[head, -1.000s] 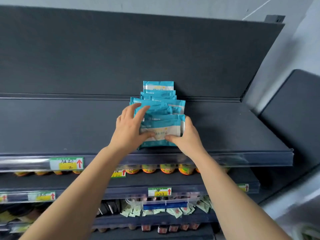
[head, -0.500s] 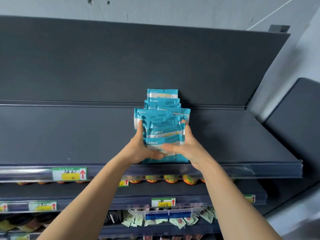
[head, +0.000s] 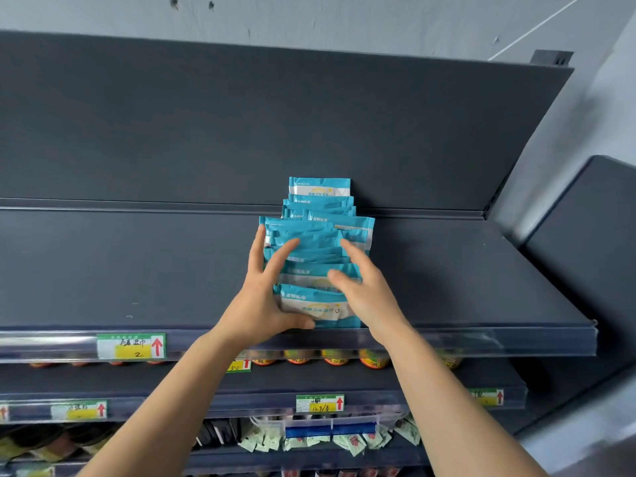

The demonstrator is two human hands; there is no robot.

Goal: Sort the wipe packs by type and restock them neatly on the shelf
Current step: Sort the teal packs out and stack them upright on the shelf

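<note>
A row of several teal-and-white wipe packs [head: 320, 235] stands front to back on the dark top shelf [head: 137, 270], leaning against the back panel. My left hand [head: 266, 297] lies on the row's left side, fingers spread straight over the packs and thumb under the front pack [head: 311, 306]. My right hand [head: 364, 287] hovers at the row's right side with fingers spread and straight, fingertips touching the upper packs. Neither hand grips a pack.
A price label with a red arrow [head: 130, 346] sits on the shelf's front rail. Below are orange-lidded jars [head: 334, 358], another label [head: 320, 402], and a lower shelf with small green sachets [head: 309, 438]. A dark side panel [head: 585, 235] stands at right.
Both hands held the front packs from the sides half a second ago; now the fingers have opened and spread over the row. The camera view has shifted slightly.
</note>
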